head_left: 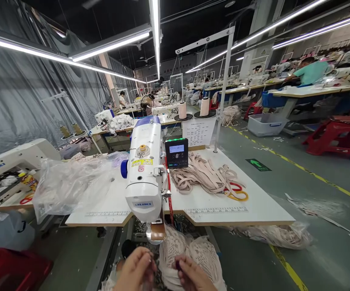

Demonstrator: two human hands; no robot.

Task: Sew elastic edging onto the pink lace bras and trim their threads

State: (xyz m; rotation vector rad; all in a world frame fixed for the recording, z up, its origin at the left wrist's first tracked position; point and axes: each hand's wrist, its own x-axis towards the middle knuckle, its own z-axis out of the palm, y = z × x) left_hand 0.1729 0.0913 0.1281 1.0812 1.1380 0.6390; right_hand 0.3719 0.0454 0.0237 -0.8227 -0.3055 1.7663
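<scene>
Nearest the camera, the left hand and the right hand are curling their fingers together at the bottom edge, pinching at a pale lace fabric that is bunching up between and just behind them; what exactly each fingertip is gripping is too small to tell. The lace is hanging below the front edge of the white table. Directly above the hands, a white sewing machine is standing, with beige elastic straps and orange-handled scissors lying to its right
</scene>
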